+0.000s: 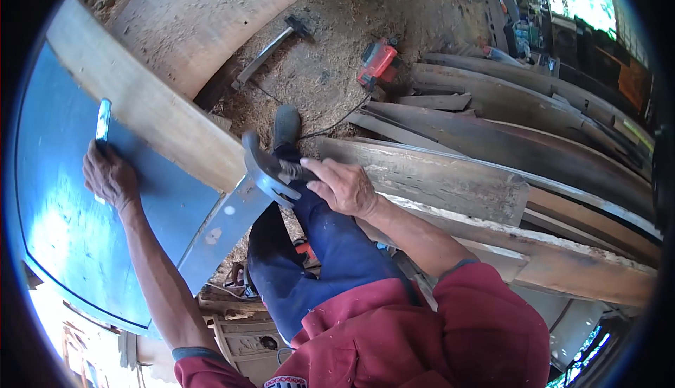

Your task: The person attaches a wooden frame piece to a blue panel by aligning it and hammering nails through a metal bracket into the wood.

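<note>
My right hand (344, 188) is wrapped round the dark handle of a claw hammer (264, 173), close below its metal head. The head hangs beside the end of a pale wooden plank (158, 114), above my legs. On the left, my left hand (112, 173) is closed round a narrow shiny bar (103, 119), whose kind I cannot make out. That hand is over a smooth dark panel (169, 198) that shines blue in the light. The plank runs along the panel's far edge.
A second hammer (267, 54) lies beyond the plank near a broad, dusty board (211, 22). A red power tool (378, 61) sits among wood shavings. Several long boards (422, 170) are stacked on the right. My shoe (286, 126) stands near a dark cable (330, 129).
</note>
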`<act>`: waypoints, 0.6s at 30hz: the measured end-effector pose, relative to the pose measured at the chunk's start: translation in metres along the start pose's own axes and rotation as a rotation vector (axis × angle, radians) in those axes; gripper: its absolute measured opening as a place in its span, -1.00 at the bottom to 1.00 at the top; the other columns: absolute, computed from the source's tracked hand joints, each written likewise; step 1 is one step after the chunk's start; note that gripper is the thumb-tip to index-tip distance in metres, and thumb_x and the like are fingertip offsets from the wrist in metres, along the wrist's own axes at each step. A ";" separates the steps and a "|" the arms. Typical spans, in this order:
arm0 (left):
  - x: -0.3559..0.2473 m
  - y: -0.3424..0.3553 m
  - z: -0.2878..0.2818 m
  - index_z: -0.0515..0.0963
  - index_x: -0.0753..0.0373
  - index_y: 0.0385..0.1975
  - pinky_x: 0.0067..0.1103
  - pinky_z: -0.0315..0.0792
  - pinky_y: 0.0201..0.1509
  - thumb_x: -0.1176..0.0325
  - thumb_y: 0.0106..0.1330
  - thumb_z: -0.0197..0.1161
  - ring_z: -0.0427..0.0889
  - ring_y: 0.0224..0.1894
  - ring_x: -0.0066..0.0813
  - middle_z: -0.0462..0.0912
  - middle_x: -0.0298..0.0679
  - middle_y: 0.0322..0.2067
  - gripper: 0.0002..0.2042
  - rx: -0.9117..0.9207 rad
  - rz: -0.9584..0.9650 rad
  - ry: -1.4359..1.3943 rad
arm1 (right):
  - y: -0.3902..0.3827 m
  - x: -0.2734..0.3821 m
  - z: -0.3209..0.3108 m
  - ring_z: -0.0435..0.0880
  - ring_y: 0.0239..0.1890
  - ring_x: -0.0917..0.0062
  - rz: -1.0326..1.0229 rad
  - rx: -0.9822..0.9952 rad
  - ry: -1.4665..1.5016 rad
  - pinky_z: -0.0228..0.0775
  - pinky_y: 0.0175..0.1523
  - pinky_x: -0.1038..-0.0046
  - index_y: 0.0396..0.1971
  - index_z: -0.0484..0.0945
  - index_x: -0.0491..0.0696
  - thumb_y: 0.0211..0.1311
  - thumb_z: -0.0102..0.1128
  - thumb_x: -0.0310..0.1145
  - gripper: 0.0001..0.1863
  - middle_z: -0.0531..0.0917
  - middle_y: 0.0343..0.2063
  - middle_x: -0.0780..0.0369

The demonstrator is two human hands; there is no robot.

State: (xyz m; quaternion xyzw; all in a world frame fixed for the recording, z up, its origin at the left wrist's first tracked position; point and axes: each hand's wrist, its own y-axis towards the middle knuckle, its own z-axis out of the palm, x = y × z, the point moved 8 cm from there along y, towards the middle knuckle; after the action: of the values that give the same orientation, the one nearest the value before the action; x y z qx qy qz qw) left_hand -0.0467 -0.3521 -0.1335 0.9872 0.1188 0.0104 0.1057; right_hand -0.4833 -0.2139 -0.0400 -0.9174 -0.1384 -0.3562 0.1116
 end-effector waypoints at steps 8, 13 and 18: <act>-0.002 0.002 0.005 0.58 0.22 0.06 -0.28 0.48 0.07 0.21 0.42 0.24 0.67 -0.04 -0.10 0.70 -0.08 -0.09 -0.68 -0.015 -0.020 -0.138 | 0.224 -0.091 -0.069 0.63 -0.34 0.24 -0.139 -0.262 -0.405 0.48 -0.25 0.20 0.10 0.54 -0.13 0.35 0.16 -0.39 -0.65 0.61 -0.35 0.05; 0.032 -0.003 -0.004 0.55 0.31 0.10 -0.33 0.49 0.12 0.08 0.48 0.18 0.65 0.00 -0.08 0.67 0.01 -0.03 -0.58 0.006 -0.149 -0.153 | 0.246 -0.122 -0.129 0.70 -0.20 0.21 -0.005 -0.247 -0.108 0.52 -0.04 0.15 0.11 0.60 -0.10 0.33 0.22 -0.33 -0.62 0.69 -0.28 0.00; 0.044 -0.003 0.007 0.47 0.31 0.18 -0.30 0.43 0.21 0.00 0.52 0.10 0.59 0.10 -0.03 0.61 0.04 0.07 -0.51 0.030 -0.265 -0.178 | 0.064 -0.368 -0.089 0.63 -0.48 0.61 0.776 -0.660 0.477 0.51 -0.36 0.56 0.08 0.55 -0.17 0.42 0.09 -0.52 -0.72 0.68 -0.42 0.23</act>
State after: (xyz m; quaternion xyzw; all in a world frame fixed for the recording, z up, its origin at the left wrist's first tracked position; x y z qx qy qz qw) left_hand -0.0045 -0.3403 -0.1414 0.9614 0.2381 -0.0931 0.1017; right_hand -0.7778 -0.3653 -0.2344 -0.7813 0.3570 -0.5111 -0.0304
